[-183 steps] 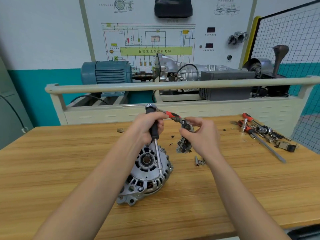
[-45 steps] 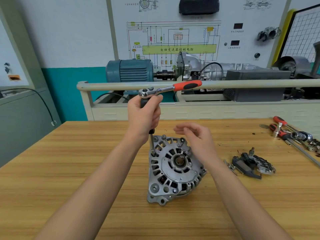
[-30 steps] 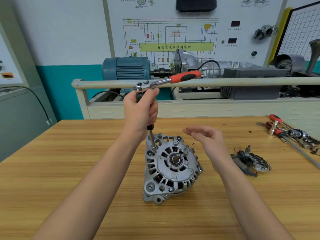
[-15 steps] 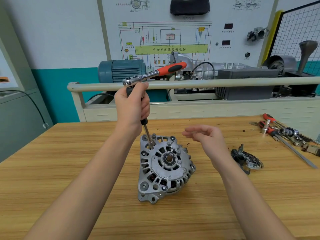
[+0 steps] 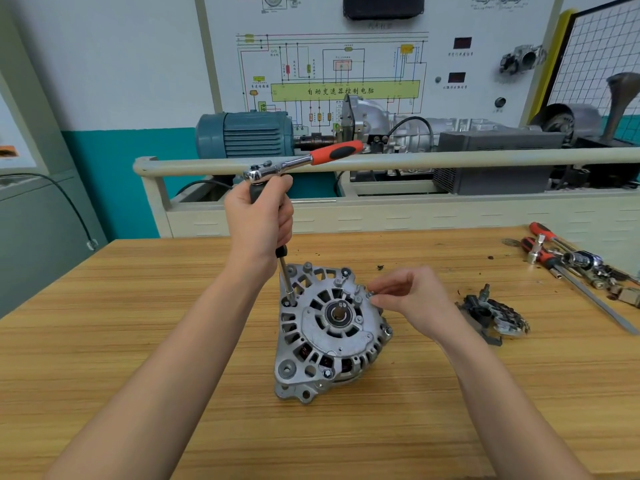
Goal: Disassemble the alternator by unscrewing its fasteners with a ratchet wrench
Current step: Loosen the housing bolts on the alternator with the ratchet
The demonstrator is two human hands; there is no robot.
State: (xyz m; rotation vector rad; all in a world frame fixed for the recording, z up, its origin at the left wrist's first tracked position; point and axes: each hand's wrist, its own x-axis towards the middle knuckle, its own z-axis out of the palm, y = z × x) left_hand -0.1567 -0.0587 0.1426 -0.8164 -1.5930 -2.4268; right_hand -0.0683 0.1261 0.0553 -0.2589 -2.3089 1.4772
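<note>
My left hand (image 5: pixel 259 220) is raised above the bench, fingers wrapped round the black upright grip of the ratchet wrench (image 5: pixel 304 161). The forearm runs up from the lower left. The wrench's orange handle juts out to the right at the top of my fist, and its thin extension bar (image 5: pixel 286 277) slants down from under my palm to a fastener (image 5: pixel 286 301) on the upper left edge of the alternator (image 5: pixel 330 329).

My right hand (image 5: pixel 410 299) comes in from the lower right and sits low at the alternator's upper right edge. Its fingers are curled, and thumb and fingertip pinch a small bolt (image 5: pixel 371 294) there.

The alternator stands tilted on the wooden table (image 5: pixel 138 306), its vented face with the central shaft turned up toward me, between my two hands.

To the right of it, just apart from my right wrist, lies a removed dark part (image 5: pixel 493 315). Farther right, near the table's edge, is a loose cluster of screwdrivers and sockets (image 5: pixel 568 259). No container is in view; all of it lies straight on the tabletop.
</note>
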